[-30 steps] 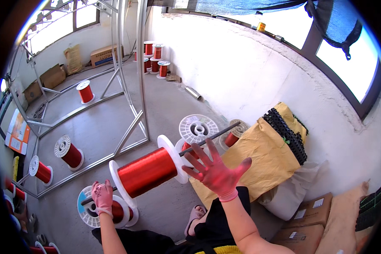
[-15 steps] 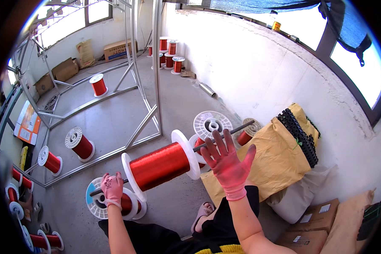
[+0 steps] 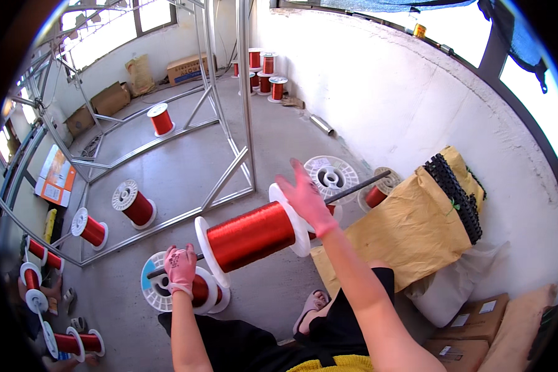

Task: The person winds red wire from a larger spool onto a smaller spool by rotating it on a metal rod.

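Concrete floor is strewn with spools; a heavy-looking red wire spool [image 3: 252,237] is carried on a dark rod [image 3: 353,187], left hand [image 3: 180,270] clenched on its near end, right hand [image 3: 307,197] spread open against the far flange.

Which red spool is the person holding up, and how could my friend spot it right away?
Start at the tall metal frame on the concrete floor, then look just in front of it. The big spool of red wire lies sideways on a dark rod, gripped by the left hand, with the right hand on its white end. Unlike the smaller spools on the floor, it is up in the air.
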`<state>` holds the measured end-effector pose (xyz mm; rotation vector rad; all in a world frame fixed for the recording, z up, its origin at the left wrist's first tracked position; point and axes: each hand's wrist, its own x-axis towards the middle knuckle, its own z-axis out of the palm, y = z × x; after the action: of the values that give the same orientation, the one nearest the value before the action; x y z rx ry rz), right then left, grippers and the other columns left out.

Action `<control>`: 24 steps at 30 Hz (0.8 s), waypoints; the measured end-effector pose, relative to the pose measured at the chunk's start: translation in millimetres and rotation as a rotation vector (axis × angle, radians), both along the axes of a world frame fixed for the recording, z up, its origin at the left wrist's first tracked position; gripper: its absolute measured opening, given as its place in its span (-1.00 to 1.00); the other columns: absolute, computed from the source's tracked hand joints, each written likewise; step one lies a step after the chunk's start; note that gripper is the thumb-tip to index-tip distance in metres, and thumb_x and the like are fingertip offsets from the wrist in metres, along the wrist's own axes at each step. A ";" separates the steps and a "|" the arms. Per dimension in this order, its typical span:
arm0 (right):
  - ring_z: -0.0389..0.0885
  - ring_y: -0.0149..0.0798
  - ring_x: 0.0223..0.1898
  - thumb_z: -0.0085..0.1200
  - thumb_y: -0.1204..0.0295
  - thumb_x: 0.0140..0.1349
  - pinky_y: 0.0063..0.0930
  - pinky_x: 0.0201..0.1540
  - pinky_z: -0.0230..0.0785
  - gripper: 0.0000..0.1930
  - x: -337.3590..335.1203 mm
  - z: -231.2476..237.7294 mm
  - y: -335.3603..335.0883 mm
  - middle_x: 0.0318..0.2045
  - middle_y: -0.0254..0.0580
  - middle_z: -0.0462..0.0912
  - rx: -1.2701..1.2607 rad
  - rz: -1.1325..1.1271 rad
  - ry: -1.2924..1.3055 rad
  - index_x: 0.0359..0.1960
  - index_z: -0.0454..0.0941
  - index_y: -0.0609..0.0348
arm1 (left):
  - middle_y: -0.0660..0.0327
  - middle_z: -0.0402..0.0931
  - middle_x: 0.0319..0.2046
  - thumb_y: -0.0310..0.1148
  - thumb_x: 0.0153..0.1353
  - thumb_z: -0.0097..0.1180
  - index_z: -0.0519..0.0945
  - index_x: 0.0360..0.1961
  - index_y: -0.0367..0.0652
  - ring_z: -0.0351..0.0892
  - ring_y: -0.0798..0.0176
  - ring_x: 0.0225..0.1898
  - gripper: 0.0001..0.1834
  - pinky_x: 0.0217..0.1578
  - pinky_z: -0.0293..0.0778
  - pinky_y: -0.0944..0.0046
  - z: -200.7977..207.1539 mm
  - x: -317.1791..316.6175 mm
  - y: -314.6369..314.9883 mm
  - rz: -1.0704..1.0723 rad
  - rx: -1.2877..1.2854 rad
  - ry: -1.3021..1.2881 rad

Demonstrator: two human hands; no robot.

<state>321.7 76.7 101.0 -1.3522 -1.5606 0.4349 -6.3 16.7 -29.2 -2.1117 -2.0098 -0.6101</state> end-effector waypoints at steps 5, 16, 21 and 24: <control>0.41 0.11 0.03 -0.10 0.14 0.20 -0.18 0.12 0.20 -0.45 -11.1 -32.6 38.2 -0.07 0.34 0.43 -0.353 -0.010 -0.323 -0.02 0.30 0.49 | 0.04 0.54 -0.63 -0.23 0.24 -0.24 0.58 -0.70 -0.28 0.53 0.03 -0.37 -0.50 0.04 0.28 0.16 -0.9 -1.1 3.8 0.027 -0.002 0.000; 0.41 0.04 -0.01 -0.08 0.38 0.12 -0.14 0.04 0.25 -0.60 66.8 -272.3 -133.2 -0.08 0.09 0.45 -0.594 -0.364 -0.696 -0.02 0.30 0.31 | 0.05 0.59 -0.52 -0.15 0.19 -0.19 0.62 -0.66 -0.17 0.50 -0.14 -0.15 -0.53 0.01 0.30 0.07 -8.9 -3.0 6.6 0.103 -0.045 -0.063; 0.36 0.16 0.01 -0.11 0.32 0.19 -0.10 0.06 0.22 -0.55 93.2 -252.8 -89.3 -0.05 0.20 0.41 -0.322 -0.248 -0.309 0.03 0.24 0.38 | 0.06 0.51 -0.67 -0.22 0.20 -0.17 0.54 -0.77 -0.20 0.51 0.04 -0.41 -0.53 0.02 0.28 0.16 -5.0 -1.1 -0.7 0.018 0.070 -0.033; 0.32 0.15 0.09 -0.11 0.30 0.20 -0.16 0.13 0.18 -0.46 88.1 -232.3 -95.0 0.06 0.23 0.35 -0.351 -0.203 -0.240 0.15 0.15 0.38 | 0.08 0.51 -0.68 -0.24 0.20 -0.19 0.54 -0.77 -0.19 0.51 0.04 -0.44 -0.53 0.01 0.28 0.16 -3.5 -0.5 -0.3 0.008 0.054 -0.020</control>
<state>409.8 -18.3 -131.3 -1.8732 -1.5659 0.4466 -6.8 16.4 -32.7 -2.0735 -1.9879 -0.6789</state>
